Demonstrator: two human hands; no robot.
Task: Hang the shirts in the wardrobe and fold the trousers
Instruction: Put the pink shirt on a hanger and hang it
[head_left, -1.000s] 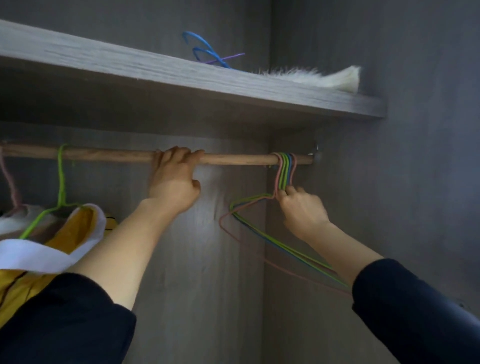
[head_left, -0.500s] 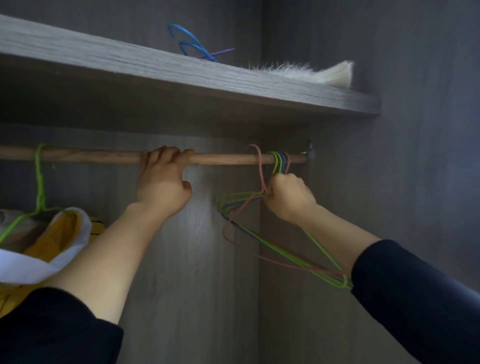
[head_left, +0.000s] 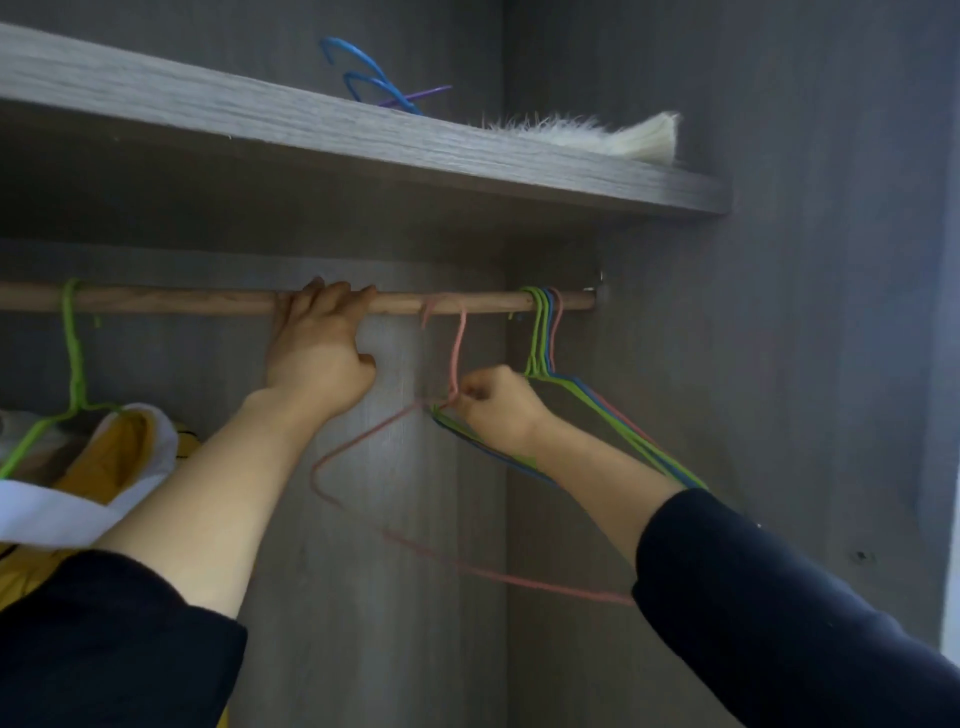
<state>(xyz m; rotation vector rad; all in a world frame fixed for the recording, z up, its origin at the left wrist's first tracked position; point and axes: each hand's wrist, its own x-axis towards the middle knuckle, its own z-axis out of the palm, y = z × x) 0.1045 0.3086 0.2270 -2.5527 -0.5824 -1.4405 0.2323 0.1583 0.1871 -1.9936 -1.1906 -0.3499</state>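
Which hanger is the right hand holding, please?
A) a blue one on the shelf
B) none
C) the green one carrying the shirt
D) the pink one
D: the right hand pinches the neck of the pink hanger, whose hook sits on the rod apart from the bunch.

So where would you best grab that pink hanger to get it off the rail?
At the neck of the pink hanger, where the stem meets the shoulders, coming from below, as the right hand pinches it. Its hook loops over the rail, so a grip there probably lets you lift it straight up and off.
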